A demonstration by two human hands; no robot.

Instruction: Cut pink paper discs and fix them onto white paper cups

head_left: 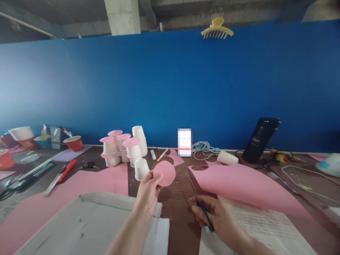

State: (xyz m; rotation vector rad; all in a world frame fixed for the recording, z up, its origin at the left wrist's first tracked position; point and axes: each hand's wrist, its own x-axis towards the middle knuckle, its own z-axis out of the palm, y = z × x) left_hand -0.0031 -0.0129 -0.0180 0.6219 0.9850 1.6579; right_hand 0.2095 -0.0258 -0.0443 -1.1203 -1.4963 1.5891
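Pinched in my left hand (148, 193) is a round pink paper disc (166, 173), held up over the brown table. My right hand (212, 214) grips a pair of scissors (198, 198) with black handles, the blades pointing up and away from me. Just beyond the scissors lies a large sheet of pink paper (247, 184) with curved cut-outs along its left end. An upside-down white paper cup (141, 169) stands behind my left hand. Beside it, several stacked cups (110, 146) carry pink paper discs on their bases.
A red utility knife (62, 175) rests on pink paper (106, 180) at left. A cardboard box (79, 219) lies in front. Toward the back stand a phone (184, 143), a cable coil (205, 148), a tipped cup (227, 157) and a black flask (260, 140). A blue partition (164, 81) rises behind.
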